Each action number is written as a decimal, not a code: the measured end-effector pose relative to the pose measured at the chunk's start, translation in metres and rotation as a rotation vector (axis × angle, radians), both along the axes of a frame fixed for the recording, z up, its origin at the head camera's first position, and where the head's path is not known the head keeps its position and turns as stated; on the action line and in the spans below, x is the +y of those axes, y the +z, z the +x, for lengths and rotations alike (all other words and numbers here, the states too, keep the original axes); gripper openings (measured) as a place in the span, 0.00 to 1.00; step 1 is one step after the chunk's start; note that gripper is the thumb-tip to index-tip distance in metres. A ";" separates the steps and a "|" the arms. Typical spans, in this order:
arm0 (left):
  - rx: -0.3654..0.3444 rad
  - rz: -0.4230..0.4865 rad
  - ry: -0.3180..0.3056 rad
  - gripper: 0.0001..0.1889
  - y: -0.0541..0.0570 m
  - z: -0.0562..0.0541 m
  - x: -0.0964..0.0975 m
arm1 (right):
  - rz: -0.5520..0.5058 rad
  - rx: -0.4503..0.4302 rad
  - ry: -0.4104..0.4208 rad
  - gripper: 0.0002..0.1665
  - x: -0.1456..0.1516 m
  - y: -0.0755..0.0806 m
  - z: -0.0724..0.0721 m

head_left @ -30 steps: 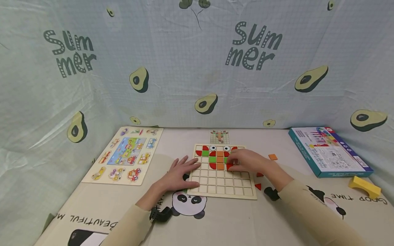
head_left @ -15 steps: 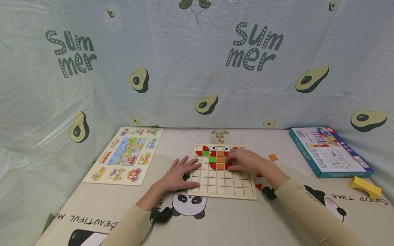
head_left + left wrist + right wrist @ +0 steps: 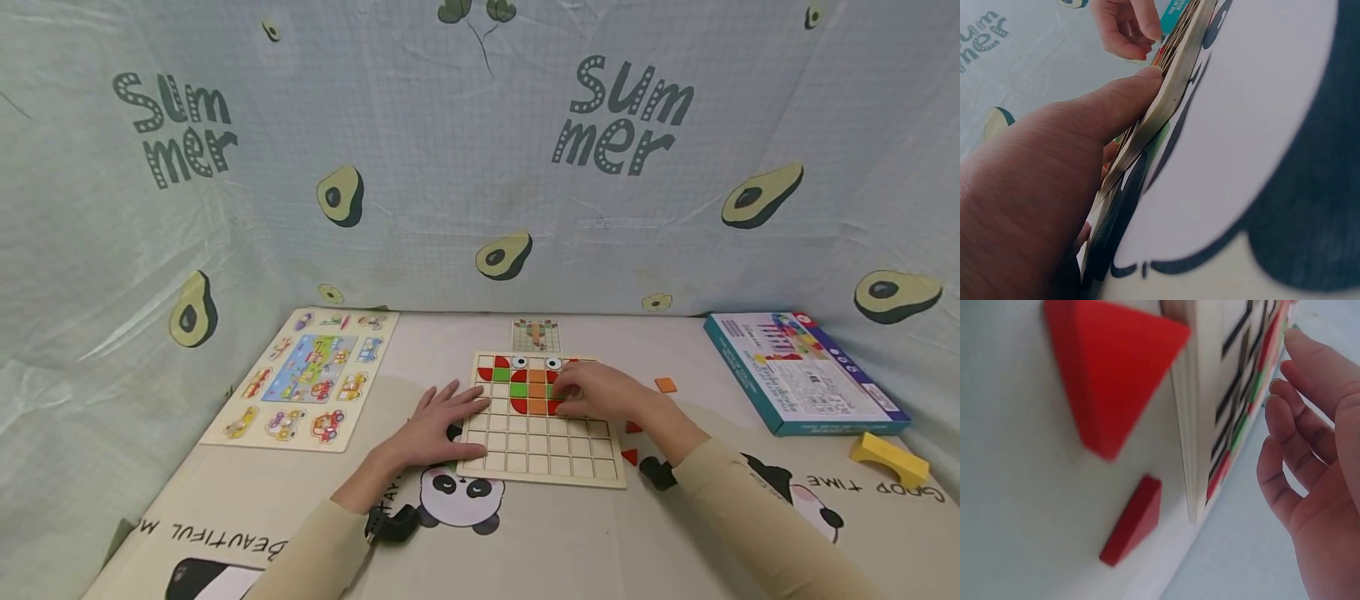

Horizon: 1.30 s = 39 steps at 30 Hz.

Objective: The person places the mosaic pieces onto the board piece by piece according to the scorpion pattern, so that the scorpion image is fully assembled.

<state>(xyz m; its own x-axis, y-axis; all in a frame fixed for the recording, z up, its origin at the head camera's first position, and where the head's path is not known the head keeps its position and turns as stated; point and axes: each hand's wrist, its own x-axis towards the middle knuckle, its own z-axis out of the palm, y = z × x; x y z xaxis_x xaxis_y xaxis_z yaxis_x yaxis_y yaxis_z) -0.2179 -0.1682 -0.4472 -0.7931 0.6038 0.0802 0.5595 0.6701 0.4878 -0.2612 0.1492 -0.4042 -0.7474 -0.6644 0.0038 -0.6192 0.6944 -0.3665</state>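
Note:
A wooden grid board (image 3: 538,444) lies in front of me in the head view. Its upper rows hold red, green and orange pieces and two round eye pieces (image 3: 552,364). My left hand (image 3: 435,429) rests at the board's left edge, fingers spread; the left wrist view shows its thumb (image 3: 1125,100) along the rim. Over the upper right cells, my right hand (image 3: 603,392) has its fingertips on the red and green pieces, partly covering them. In the right wrist view its fingers (image 3: 1282,419) are loosely bent, with no piece visible between them.
Two red triangular blocks (image 3: 1122,362) lie right of the board, with an orange square (image 3: 666,384) farther back. A pattern card (image 3: 536,335) lies behind the board. At left is a vehicle puzzle (image 3: 311,371); at right, a box (image 3: 806,371) and a yellow arch block (image 3: 888,457).
My right hand has shifted very slightly left over the upper right pieces, its fingertips now covering more of the lower red one. My left hand has stayed in place.

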 end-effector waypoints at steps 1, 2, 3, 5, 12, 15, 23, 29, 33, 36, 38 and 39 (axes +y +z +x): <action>0.002 -0.001 0.000 0.40 0.000 0.000 0.000 | -0.010 -0.005 -0.015 0.08 0.002 0.000 0.000; 0.003 -0.001 -0.001 0.40 0.000 0.000 0.000 | -0.020 -0.010 -0.032 0.09 0.004 0.001 0.000; 0.005 -0.003 -0.002 0.40 0.000 -0.001 0.000 | -0.032 -0.012 -0.043 0.09 0.007 0.002 0.000; 0.006 -0.003 -0.003 0.40 0.000 -0.001 0.000 | -0.048 -0.030 -0.075 0.10 0.014 0.003 0.000; 0.003 -0.009 0.003 0.40 -0.002 -0.001 -0.001 | -0.105 -0.048 -0.144 0.11 0.040 0.006 0.002; 0.000 -0.010 0.004 0.40 -0.002 -0.001 -0.001 | -0.120 -0.028 -0.163 0.14 0.052 0.005 0.002; 0.004 -0.010 0.004 0.40 -0.002 -0.001 -0.002 | -0.132 0.038 -0.210 0.17 0.080 0.003 -0.001; -0.002 -0.001 0.010 0.40 -0.002 0.001 -0.002 | -0.162 0.065 -0.224 0.15 0.096 0.001 -0.003; -0.006 0.006 0.005 0.40 -0.002 0.001 -0.001 | -0.167 0.059 -0.227 0.15 0.105 -0.001 -0.004; 0.003 0.006 0.000 0.40 -0.002 0.001 -0.001 | -0.164 0.070 -0.233 0.15 0.112 -0.001 -0.003; 0.009 0.003 -0.002 0.40 -0.002 0.000 -0.001 | -0.158 0.075 -0.249 0.14 0.117 0.000 -0.003; 0.012 0.001 -0.003 0.40 -0.002 0.000 -0.001 | -0.157 0.072 -0.257 0.15 0.119 0.000 -0.003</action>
